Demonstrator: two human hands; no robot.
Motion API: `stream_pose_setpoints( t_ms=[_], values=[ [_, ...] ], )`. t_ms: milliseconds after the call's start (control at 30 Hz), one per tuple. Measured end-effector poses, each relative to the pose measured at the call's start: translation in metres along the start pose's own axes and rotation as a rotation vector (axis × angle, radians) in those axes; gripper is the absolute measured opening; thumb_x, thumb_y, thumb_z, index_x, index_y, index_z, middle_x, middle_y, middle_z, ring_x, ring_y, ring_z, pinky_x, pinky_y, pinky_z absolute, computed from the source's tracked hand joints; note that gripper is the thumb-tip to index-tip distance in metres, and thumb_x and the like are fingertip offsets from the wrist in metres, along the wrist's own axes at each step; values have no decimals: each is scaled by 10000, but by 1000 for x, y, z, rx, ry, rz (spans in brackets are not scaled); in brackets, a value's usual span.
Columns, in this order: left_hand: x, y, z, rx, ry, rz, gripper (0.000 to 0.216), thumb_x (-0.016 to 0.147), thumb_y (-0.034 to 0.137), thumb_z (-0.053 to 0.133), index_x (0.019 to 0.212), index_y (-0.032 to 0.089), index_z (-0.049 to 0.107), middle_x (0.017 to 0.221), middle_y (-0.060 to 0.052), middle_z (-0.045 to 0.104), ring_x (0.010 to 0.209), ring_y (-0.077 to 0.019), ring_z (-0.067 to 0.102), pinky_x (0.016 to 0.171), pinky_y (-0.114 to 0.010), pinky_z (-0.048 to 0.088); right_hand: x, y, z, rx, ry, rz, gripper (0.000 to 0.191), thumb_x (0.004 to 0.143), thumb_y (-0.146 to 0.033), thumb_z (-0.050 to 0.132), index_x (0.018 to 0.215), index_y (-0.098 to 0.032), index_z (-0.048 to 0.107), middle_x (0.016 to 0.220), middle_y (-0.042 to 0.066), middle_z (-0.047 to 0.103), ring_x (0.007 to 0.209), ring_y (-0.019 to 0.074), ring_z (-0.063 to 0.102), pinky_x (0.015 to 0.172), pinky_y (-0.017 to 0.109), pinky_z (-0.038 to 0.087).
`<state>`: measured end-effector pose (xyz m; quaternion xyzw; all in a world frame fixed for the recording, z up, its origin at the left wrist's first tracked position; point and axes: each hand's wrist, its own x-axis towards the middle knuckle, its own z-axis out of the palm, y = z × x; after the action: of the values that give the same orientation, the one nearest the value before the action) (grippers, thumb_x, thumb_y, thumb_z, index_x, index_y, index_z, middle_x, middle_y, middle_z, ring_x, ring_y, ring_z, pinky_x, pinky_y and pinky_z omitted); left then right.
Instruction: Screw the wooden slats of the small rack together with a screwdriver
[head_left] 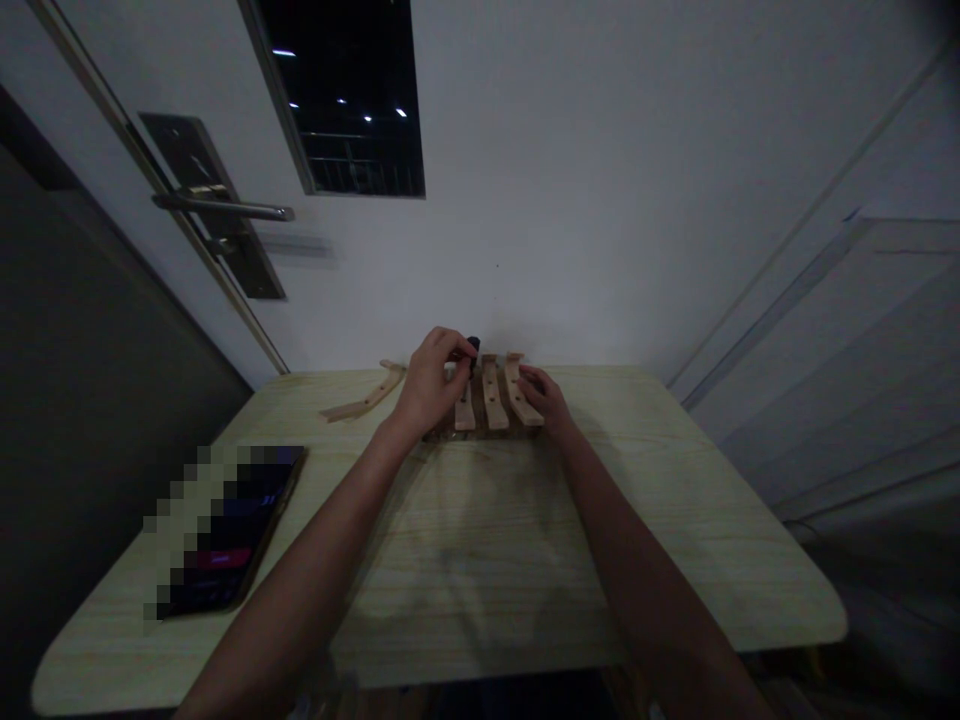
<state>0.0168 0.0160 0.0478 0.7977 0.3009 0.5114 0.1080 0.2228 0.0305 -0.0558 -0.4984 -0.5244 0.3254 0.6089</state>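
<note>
A small wooden slatted frame (493,400) lies at the far edge of the pale wooden table (480,540), close to the wall. My left hand (431,382) is curled over its left side, fingers pinched round a small dark object (473,347) held upright on a slat. My right hand (546,398) rests on the frame's right slat, fingers bent and pressing it down. What the dark object is I cannot make out in the dim light.
Loose wooden strips (367,398) lie to the left of the frame. A dark phone (229,535) lies near the table's left edge. A white door with a metal handle (225,208) and a dark window (349,95) stands behind.
</note>
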Motion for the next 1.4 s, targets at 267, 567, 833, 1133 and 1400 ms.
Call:
stream_pose_setpoints(
  t_ms=[267, 567, 833, 1133, 1400],
  values=[
    [-2, -1, 2, -10, -13, -19, 313, 773, 20, 491, 1025, 204, 512, 988, -32, 539, 818, -117, 570, 709, -261, 521, 0, -2, 1, 20, -1, 9, 514, 622, -613, 667, 962, -230, 632, 1021, 72, 698, 941, 213, 630, 908, 406, 490],
    [-1, 1, 0, 11, -14, -19, 189, 820, 127, 578, 994, 202, 570, 920, -26, 608, 807, -130, 592, 765, -299, 520, -1, -3, 0, 36, -21, -3, 475, 669, -565, 653, 989, -215, 632, 1061, 96, 686, 979, 225, 636, 917, 416, 497],
    [2, -1, -2, 52, 90, 5, 146, 761, 136, 681, 874, 190, 605, 838, -6, 585, 721, -109, 570, 673, -259, 504, 0, -1, 0, 27, -22, -10, 469, 672, -563, 646, 992, -220, 624, 1052, 86, 691, 963, 218, 637, 904, 410, 500],
    [1, 4, -3, -10, 49, -57, 165, 783, 112, 583, 919, 182, 645, 866, -17, 686, 779, -128, 653, 767, -279, 551, 1, -1, -1, 44, -16, 21, 490, 657, -552, 666, 997, -202, 627, 1068, 107, 683, 988, 230, 636, 924, 429, 496],
    [-1, 3, -3, -20, -22, -95, 257, 806, 86, 524, 1021, 195, 613, 960, -27, 701, 869, -142, 682, 810, -280, 555, -1, -3, 1, 30, -9, 3, 475, 672, -572, 660, 979, -210, 635, 1036, 89, 697, 965, 219, 640, 900, 409, 510]
  ],
)
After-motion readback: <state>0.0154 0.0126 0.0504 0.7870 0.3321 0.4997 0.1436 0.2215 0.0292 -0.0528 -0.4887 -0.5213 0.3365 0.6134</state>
